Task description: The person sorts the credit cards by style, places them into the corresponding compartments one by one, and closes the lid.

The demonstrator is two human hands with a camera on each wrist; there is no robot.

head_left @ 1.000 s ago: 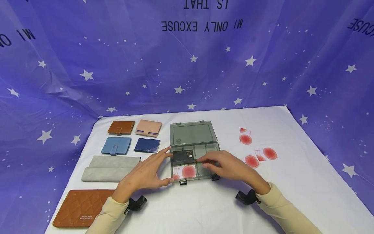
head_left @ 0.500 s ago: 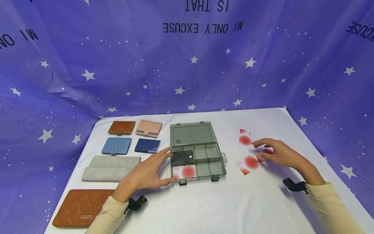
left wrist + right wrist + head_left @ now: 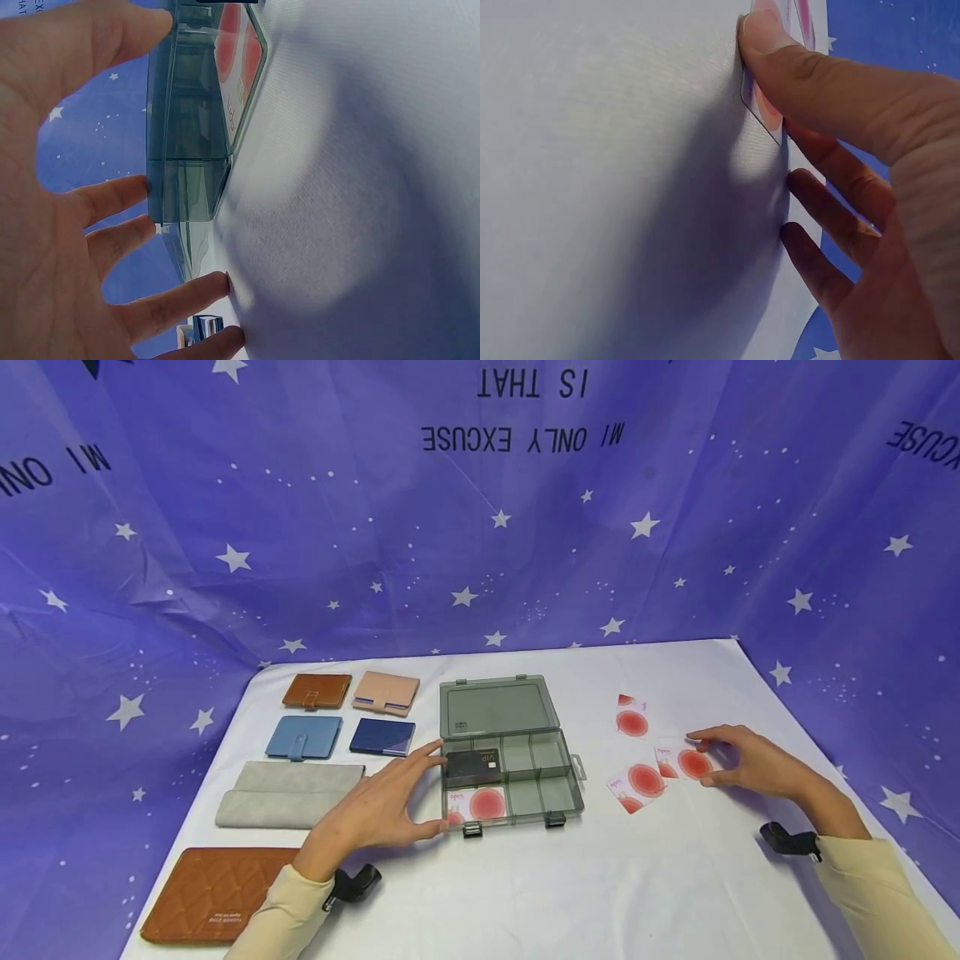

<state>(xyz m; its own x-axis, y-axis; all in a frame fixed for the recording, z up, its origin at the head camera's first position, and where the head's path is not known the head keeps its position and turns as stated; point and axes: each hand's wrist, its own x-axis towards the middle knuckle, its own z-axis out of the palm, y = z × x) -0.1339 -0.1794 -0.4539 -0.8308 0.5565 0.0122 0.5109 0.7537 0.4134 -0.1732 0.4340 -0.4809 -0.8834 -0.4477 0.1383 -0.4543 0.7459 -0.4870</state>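
Observation:
A clear grey divided box [image 3: 543,797] lies with its lid raised back. In its left compartments are a black VIP card [image 3: 472,767] and a red-and-white card [image 3: 477,805]. My left hand [image 3: 375,806] spans the box's left side, thumb and fingertips at its rim, fingers fairly straight. My right hand [image 3: 757,764] is over the rightmost loose red-and-white card [image 3: 693,764], which lies flat on the table. The right wrist view shows the thumb [image 3: 810,75] at that card's edge, other fingers [image 3: 832,202] loosely bent beyond it. Two similar cards, one left [image 3: 637,785] and one farther back [image 3: 632,722], lie nearby.
On the left lie brown [image 3: 317,691], pink [image 3: 385,692] and light-blue [image 3: 303,737] card holders, a dark-blue case [image 3: 382,737], a grey folded wallet [image 3: 285,793] and a quilted brown pouch [image 3: 217,893]. A purple star-print curtain [image 3: 420,552] surrounds the white table [image 3: 562,893].
My right hand has left the box's middle and moved right to the loose cards, reaching the rightmost one. The left hand stays at the box. The loose cards have not visibly moved.

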